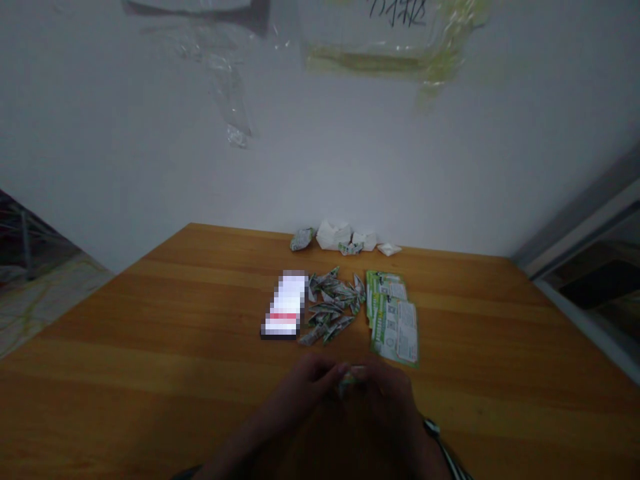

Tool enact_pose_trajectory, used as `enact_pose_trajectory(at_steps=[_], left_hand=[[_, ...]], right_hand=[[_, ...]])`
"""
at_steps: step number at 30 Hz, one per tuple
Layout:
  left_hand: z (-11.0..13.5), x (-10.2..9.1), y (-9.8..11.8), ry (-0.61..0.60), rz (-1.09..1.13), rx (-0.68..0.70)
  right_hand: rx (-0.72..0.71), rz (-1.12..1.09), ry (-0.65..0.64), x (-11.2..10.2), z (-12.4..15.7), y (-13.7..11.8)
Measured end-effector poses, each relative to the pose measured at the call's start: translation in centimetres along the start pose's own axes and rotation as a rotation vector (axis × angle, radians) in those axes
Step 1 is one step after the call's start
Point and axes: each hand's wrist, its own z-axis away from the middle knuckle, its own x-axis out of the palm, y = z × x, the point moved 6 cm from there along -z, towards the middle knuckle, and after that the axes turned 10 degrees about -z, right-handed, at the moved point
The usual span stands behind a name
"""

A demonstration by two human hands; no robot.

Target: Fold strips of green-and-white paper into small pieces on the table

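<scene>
My left hand (316,380) and my right hand (391,390) meet near the table's front, both with fingers closed on one small folded piece of green-and-white printed paper (346,381). Most of that piece is hidden by the fingers. Just beyond my hands lies a loose pile of similar narrow folded paper pieces (333,303). To the right of the pile are several flat green-and-white printed sheets (397,330), overlapping one another. A phone (286,307) with a lit, blurred screen rests to the left of the pile.
Along the wall at the table's back stand white folded paper shapes (333,235), a rounded printed paper shape (302,239) and a small flat white one (389,249). The wooden table (150,320) meets a white wall with taped-up plastic (370,63).
</scene>
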Motion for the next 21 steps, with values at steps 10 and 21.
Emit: enact_pose_trajectory(at_steps=[10,21], left_hand=[[-0.1,-0.6,0.5,0.087,-0.157,0.091],[-0.5,0.9,-0.3,0.148,-0.114,0.086]], right_hand=[[0.51,-0.526,0.067,0.0,-0.6,1.7],[0.615,-0.379,0.202,0.3,0.0,2.5]])
